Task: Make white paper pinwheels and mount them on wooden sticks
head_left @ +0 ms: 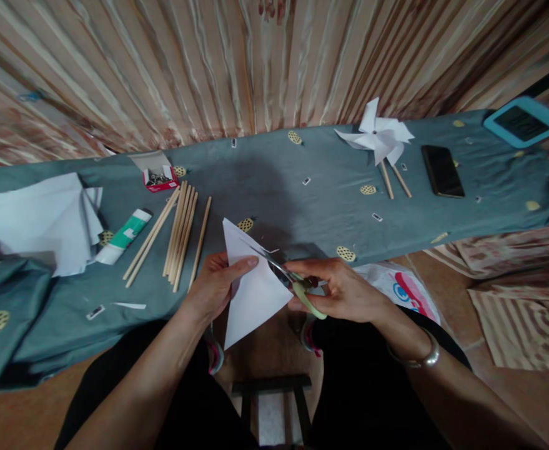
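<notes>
A white sheet of paper folded into a triangle [250, 300] is pinched in my left hand [220, 279], thumb on top. My right hand [342, 289] grips scissors [308, 300] with light green handles. Their blades lie along the upper right edge of the paper, close to my left thumb; whether they are parted I cannot tell. A thin paper sliver shows beside the blades. Wooden sticks [180, 237] lie in a group left of my left hand, with one single stick [200, 240] nearest to it.
On the cloth-covered table [321, 219] are a stack of white paper [35, 219], a green-and-white glue tube [125, 237] and a small red box of metal pieces [160, 179]. Paper pinwheels [380, 139] on sticks, a phone [441, 170] and a blue-framed device [523, 122] lie right.
</notes>
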`<state>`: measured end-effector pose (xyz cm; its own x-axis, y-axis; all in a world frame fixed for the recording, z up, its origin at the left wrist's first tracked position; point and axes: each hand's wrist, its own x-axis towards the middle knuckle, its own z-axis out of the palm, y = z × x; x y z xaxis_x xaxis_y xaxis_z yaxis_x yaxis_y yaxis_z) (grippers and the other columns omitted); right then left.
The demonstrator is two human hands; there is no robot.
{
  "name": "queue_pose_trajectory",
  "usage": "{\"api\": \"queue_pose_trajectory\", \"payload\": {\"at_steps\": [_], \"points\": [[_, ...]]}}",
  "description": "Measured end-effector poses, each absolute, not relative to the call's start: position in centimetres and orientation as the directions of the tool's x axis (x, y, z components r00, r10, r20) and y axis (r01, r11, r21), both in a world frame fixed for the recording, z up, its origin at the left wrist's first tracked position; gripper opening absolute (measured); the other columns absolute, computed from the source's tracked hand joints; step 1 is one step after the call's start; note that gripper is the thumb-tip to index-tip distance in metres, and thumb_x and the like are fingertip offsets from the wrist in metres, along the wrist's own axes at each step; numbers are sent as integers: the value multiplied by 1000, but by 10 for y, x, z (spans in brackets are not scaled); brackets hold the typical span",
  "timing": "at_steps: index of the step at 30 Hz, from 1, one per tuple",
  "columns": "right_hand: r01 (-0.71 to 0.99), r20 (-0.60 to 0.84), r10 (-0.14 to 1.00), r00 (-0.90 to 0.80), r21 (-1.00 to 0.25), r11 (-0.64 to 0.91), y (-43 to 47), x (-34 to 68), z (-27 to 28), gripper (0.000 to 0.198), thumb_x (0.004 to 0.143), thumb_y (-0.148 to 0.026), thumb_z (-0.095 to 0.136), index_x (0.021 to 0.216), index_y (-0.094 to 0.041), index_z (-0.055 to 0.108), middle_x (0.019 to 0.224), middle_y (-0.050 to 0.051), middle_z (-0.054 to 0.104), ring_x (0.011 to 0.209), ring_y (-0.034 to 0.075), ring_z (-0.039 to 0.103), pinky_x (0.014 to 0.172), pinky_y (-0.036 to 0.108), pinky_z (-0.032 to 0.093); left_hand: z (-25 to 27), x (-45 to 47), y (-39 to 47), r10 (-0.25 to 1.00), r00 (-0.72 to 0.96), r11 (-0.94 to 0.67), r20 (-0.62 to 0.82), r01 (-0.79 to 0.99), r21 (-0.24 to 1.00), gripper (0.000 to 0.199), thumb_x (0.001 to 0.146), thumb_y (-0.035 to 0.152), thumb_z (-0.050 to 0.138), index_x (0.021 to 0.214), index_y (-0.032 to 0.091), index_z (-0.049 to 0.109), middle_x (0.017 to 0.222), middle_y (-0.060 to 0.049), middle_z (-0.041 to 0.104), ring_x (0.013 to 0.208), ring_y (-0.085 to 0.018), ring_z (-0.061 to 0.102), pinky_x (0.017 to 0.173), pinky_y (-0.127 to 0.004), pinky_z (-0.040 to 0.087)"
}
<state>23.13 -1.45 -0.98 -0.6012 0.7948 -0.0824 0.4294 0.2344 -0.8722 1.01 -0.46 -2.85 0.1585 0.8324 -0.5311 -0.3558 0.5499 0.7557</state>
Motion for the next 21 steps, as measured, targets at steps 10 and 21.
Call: {"api": "queue_pose_trajectory", "payload": {"at_steps": [10, 21], "points": [[432, -53, 796, -602, -861, 269, -15, 235, -17, 34, 87, -31, 63, 119, -20, 67, 86, 1, 73, 69, 11, 64, 61, 22, 48, -25, 10, -3, 833, 119, 539, -540, -393, 745, 29, 47, 30, 91, 65, 14, 74, 63, -6, 72, 53, -15, 64, 54, -25, 53], [531, 68, 836, -545, -744, 407, -15, 228, -14, 43, 81, -20, 57, 123, -17, 64, 109, 7, 74, 89, 16, 70, 78, 26, 52, -23, 19, -10, 795, 202, 602, -573, -384, 700, 31, 47, 31, 92, 67, 14, 75, 63, -5, 73, 52, -15, 64, 53, -24, 52]]}}
